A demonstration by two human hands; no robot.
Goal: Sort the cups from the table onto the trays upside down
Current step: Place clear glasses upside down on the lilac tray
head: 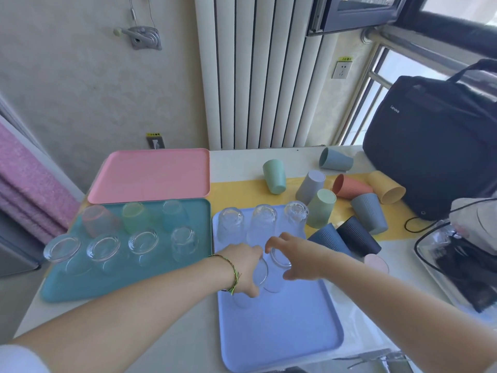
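Two hands over the blue tray (282, 332): left hand (242, 265) grips one glass (261, 271), right hand (301, 258) another glass (275, 278).

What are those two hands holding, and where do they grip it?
The left hand wraps the side of one clear glass; the right hand pinches the upturned base of a second glass, both over the blue tray.

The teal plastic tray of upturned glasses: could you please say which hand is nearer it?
Left. The left hand grips a clear glass just right of the teal tray; the right hand holds a second glass farther right.
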